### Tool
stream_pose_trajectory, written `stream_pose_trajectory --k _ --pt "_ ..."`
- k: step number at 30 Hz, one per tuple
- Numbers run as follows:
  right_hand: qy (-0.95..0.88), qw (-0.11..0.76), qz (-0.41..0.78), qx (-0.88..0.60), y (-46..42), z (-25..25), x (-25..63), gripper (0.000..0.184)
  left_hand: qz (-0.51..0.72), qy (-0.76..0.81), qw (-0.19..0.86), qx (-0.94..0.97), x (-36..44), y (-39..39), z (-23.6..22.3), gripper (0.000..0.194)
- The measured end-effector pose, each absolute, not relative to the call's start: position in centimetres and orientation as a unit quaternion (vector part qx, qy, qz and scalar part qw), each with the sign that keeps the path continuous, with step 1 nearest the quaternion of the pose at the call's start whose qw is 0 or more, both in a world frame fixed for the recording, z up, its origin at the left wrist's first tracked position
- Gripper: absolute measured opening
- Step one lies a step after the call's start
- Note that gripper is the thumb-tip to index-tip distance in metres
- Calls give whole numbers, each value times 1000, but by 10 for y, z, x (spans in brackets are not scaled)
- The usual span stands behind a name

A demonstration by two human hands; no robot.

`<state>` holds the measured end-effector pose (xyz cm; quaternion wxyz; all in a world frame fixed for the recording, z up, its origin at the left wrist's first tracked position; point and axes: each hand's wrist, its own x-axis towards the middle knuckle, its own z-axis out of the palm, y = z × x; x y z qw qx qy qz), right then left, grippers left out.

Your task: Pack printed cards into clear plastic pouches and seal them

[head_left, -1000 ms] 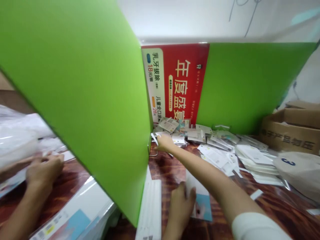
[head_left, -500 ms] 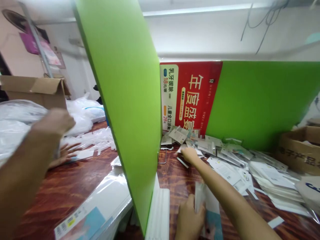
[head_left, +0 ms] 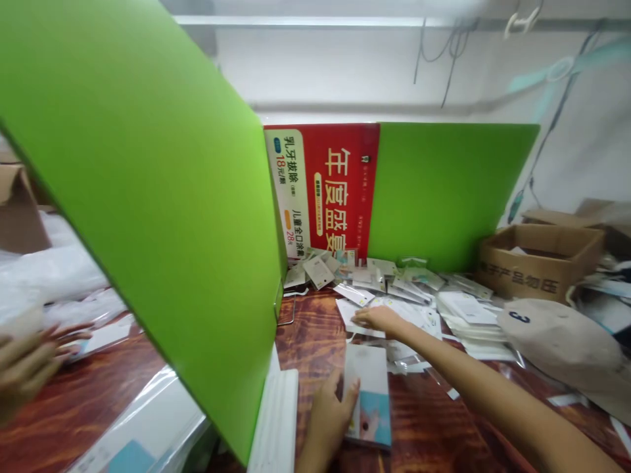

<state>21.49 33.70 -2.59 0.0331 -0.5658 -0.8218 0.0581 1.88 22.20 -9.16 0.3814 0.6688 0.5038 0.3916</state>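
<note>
My left hand [head_left: 331,414] grips the left edge of a pack of white-and-blue printed cards [head_left: 367,374], its thumb lying on the front face. My right hand [head_left: 382,320] reaches forward over the pile, fingers bent and pressed together at the edge of a white card [head_left: 349,316]. Its fingertips are partly blurred. Around it lie more white cards and several clear-bagged packets [head_left: 320,270] against the panel. Right of the pile stands a stack of white cards [head_left: 466,318].
A tall green panel [head_left: 162,197] divides the table on my left. Behind it show another person's hands [head_left: 29,364]. White plastic strips [head_left: 273,420] stand at its foot. To the right are a beige cap [head_left: 562,338] and a cardboard box [head_left: 537,253].
The view has swung right. My right hand has moved from the bagged packets to the white cards nearer me. The pack in my left hand now shows its printed front more squarely.
</note>
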Motion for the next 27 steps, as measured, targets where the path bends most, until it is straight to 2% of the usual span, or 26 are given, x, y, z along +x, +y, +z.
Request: stream_pose_trajectory --k 3,7,13,18,22,27 --pt "-846 5 71 -529 317 -26 235 37 409 501 393 653 18 223 -89 39" --pt "-831 16 53 -553 290 -28 261 48 409 512 404 638 17 226 -88 42" --pt "-744 39 10 -667 254 -38 308 36 392 545 373 640 19 228 -91 45" --pt "-626 36 -37 -778 251 -43 352 37 378 577 345 637 21 230 -92 44" --pt "-600 29 -41 -798 261 -42 369 40 374 587 339 633 23 233 -89 40" --pt "-621 56 -39 -781 289 -45 351 33 379 601 331 621 22 235 -93 39"
